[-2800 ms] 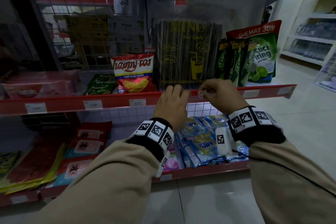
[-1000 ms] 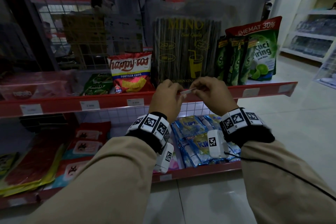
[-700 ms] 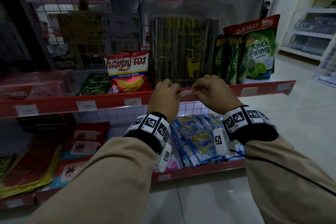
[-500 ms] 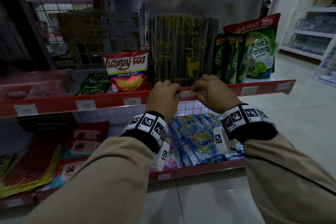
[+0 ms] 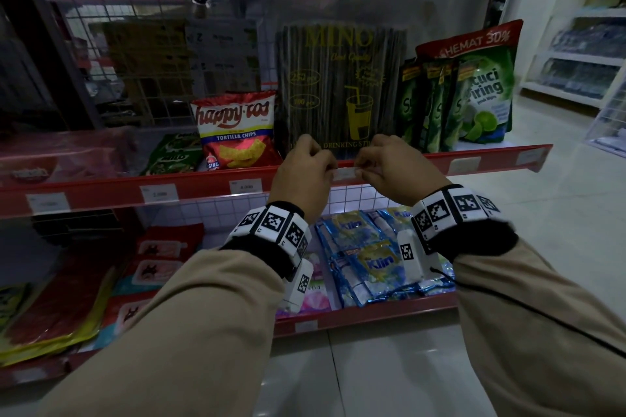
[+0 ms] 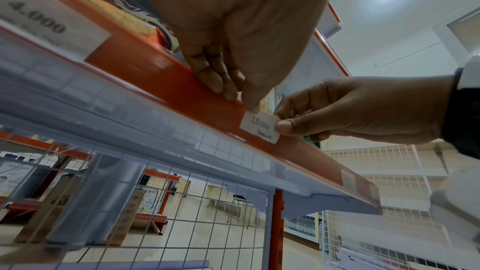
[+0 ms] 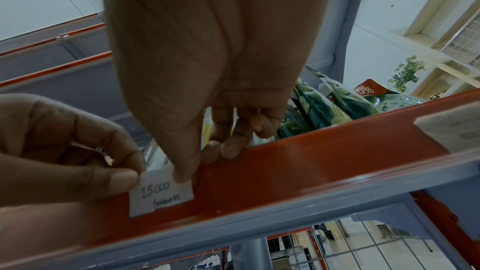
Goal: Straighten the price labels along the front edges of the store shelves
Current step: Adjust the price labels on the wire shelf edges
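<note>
Both hands curled: left hand [image 5: 305, 170] and right hand [image 5: 394, 168] pinch price label [image 6: 260, 126] ends against shelf rail [image 6: 182, 81].

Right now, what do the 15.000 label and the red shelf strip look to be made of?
15.000 label: thin matte white paper, seemingly; handwritten, with an uneven, torn-looking lower edge.
Red shelf strip: smooth red front, painted metal or plastic, I cannot tell which; glare suggests a clear glossy cover over it.
</note>
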Available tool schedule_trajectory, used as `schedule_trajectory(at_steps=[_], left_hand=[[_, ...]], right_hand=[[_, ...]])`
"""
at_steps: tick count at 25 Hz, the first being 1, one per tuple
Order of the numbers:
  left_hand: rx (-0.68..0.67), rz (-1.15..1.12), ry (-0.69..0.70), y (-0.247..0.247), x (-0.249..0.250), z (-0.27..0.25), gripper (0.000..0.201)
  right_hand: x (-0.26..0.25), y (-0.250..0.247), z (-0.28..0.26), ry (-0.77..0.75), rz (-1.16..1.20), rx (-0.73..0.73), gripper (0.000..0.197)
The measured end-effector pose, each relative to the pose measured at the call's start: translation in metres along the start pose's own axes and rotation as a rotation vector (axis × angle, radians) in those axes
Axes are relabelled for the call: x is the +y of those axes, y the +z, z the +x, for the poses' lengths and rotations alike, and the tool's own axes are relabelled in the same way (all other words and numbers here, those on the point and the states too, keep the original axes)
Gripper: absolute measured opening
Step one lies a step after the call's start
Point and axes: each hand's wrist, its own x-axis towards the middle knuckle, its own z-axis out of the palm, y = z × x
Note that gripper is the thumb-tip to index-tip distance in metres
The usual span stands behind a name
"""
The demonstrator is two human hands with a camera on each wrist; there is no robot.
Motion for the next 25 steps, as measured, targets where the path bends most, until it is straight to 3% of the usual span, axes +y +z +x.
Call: schedule_trajectory(at_steps=[5, 19, 25], left_hand=[[-0.066, 0.083, 0.009, 0.0008, 0.0003, 0.0022, 0.016], [-0.057, 0.038, -0.002, 0.0031, -0.0033, 0.0010, 0.017], [-0.029, 0.031, 0.025, 0.0004, -0.0069, 0.0001, 0.014]], right_hand=[[0.0006, -0.0014, -0.0023, -0.005, 0.028, 0.008, 0.018], [0.0050, 0.0020, 0.0005, -0.005, -0.002, -0.009, 0.016], [0.0051, 0.0036, -0.0041, -0.027, 0.070, 0.051, 0.015]])
